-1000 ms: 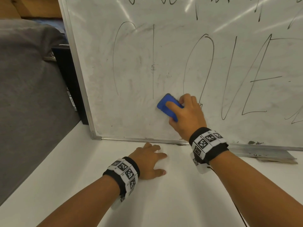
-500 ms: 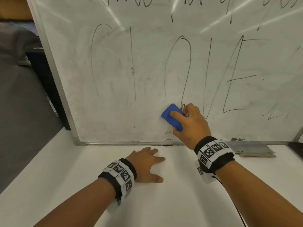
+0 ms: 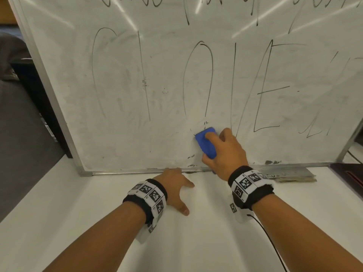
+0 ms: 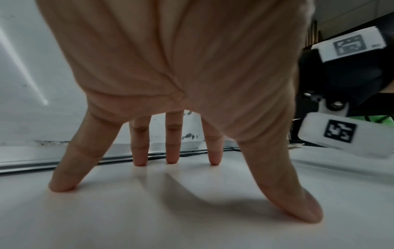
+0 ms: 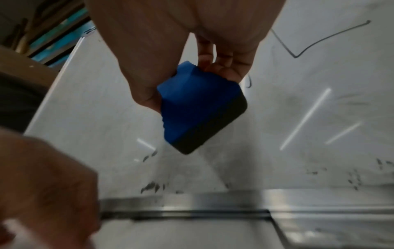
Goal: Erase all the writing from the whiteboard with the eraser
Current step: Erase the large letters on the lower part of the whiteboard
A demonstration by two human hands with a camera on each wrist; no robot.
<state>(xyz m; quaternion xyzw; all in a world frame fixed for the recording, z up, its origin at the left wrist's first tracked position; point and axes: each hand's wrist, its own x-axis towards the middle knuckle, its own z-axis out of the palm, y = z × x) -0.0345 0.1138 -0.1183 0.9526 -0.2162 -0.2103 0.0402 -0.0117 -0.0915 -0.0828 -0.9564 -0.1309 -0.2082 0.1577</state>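
Note:
A whiteboard [image 3: 157,99] leans upright at the back of the white table, covered with tall black marker letters [image 3: 198,79] and more writing along its top. My right hand [image 3: 222,152] grips a blue eraser [image 3: 206,143] with a dark felt face [image 5: 213,128] and presses it against the board low down, just under the round letter. Ink crumbs [image 3: 191,157] cling near the bottom frame. My left hand [image 3: 172,188] rests on the table in front of the board, fingers [image 4: 170,148] spread and straight, tips on the tabletop.
The white table [image 3: 98,222] runs from the board toward me. A metal marker tray [image 3: 290,174] sticks out along the board's lower right edge. Grey upholstery [image 3: 21,134] and a dark cabinet [image 3: 39,95] stand at the left. A black cable [image 3: 271,242] trails beside my right forearm.
The right hand has slid the eraser rightward and down the board, from beside the straight stroke to below the round letter. The head view has shifted right. The left hand stays planted.

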